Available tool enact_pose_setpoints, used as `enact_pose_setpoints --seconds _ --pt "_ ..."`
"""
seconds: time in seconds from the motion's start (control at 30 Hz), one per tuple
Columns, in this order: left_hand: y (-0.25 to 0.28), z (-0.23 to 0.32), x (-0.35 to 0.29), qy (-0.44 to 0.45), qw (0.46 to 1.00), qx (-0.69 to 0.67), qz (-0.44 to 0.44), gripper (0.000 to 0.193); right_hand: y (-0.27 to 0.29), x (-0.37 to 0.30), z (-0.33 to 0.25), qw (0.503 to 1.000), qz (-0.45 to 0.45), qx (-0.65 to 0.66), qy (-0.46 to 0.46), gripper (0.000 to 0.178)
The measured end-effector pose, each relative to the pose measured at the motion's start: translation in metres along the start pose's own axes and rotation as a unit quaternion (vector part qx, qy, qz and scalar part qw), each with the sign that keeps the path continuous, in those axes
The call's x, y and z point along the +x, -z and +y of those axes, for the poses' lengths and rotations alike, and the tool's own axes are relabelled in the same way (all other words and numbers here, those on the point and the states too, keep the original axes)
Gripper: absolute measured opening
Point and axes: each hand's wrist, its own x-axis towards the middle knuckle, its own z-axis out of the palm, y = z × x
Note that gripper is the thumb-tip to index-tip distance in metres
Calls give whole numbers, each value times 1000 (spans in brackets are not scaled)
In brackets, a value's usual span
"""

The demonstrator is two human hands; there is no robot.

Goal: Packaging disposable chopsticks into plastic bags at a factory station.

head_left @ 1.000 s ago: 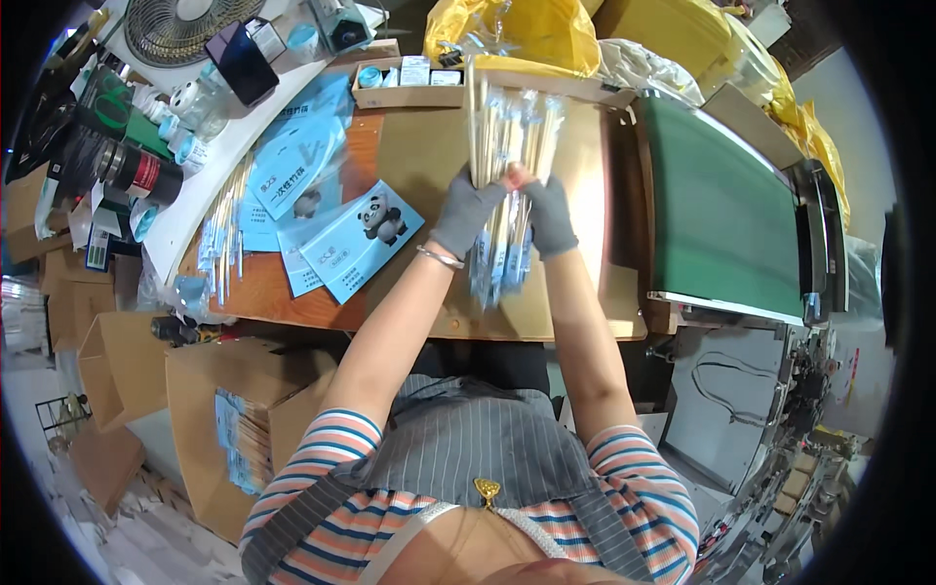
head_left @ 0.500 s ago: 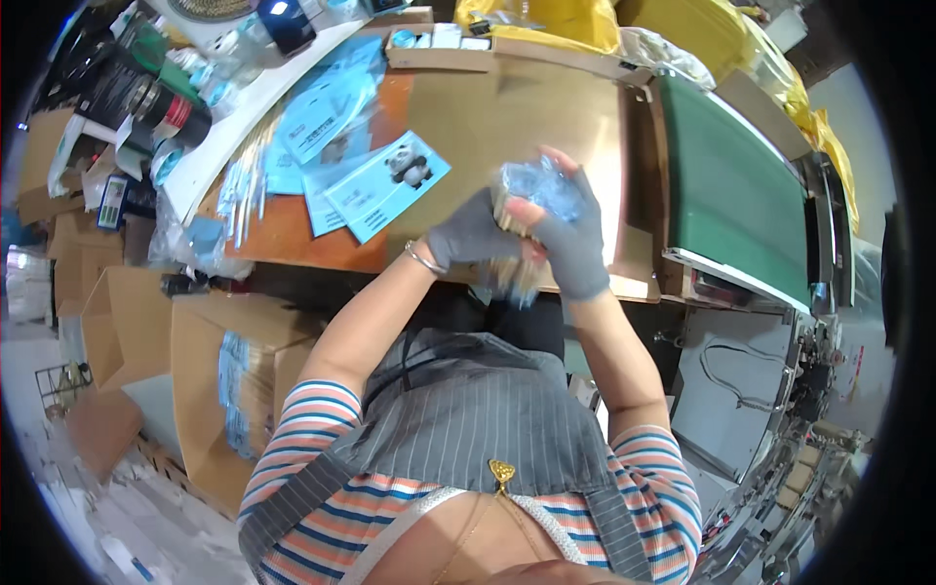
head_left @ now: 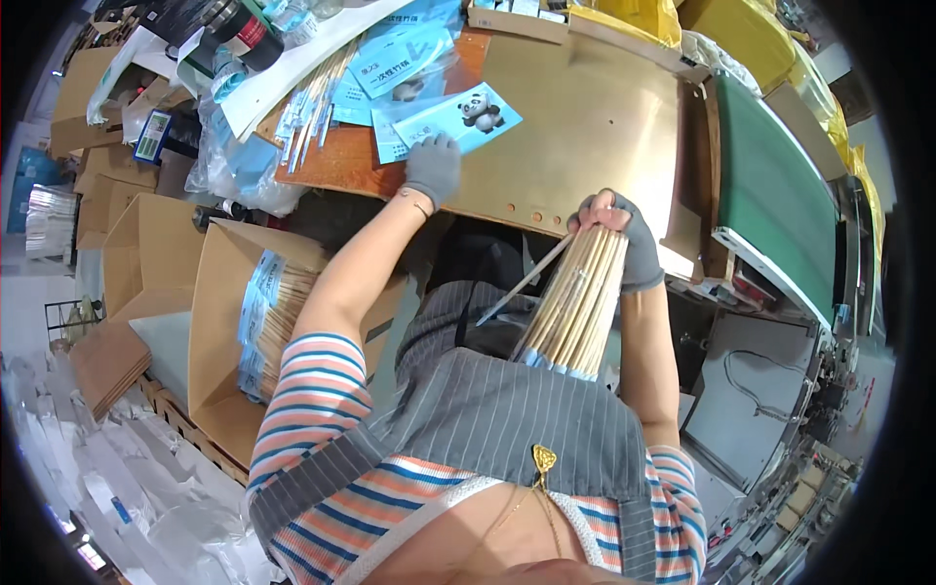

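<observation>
My right hand point(head_left: 629, 239), in a grey glove with bare fingertips, is closed around one end of a bundle of wrapped chopsticks point(head_left: 577, 302). The bundle hangs down over my lap at the table's front edge, its blue-wrapped ends lowest. One pair of chopsticks point(head_left: 522, 283) juts out to the left of the rest. My left hand point(head_left: 432, 171), gloved in grey too, lies with its fingers extended on the near edge of a light-blue plastic bag point(head_left: 453, 119) with a panda print. More blue bags point(head_left: 405, 63) lie behind it.
Loose wrapped chopsticks point(head_left: 312, 105) lie at the table's left. An open carton point(head_left: 216, 341) holding packed bundles point(head_left: 261, 312) stands below left. A green board point(head_left: 775, 180) with a pale edge is at the right. A small box point(head_left: 517, 21) sits at the back.
My left hand has left the bundle and moved left onto the blue bag. My right hand has lowered the chopsticks toward my lap, now pointing downward. The view has shifted.
</observation>
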Motion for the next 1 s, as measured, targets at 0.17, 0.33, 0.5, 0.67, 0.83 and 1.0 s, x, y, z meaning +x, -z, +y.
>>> enact_pose_setpoints --seconds 0.17,0.33,0.5,0.67,0.83,1.0 --pt "17 -8 19 106 952 -242 -154 39 14 -10 0 999 42 -16 28 15" --pt "9 41 10 115 905 -380 -153 42 5 16 -5 996 29 -57 -58 31" --pt "44 81 12 104 899 -417 -86 25 30 60 44 987 -18 5 -159 47" --pt "78 73 25 -78 898 -434 -3 21 50 82 78 970 83 -21 -226 19" --pt "99 80 21 -81 870 -484 48 22 7 46 56 977 65 151 -134 57" --pt "149 83 -20 -160 811 -562 -2 21 17 -91 69 959 78 -213 -171 63"
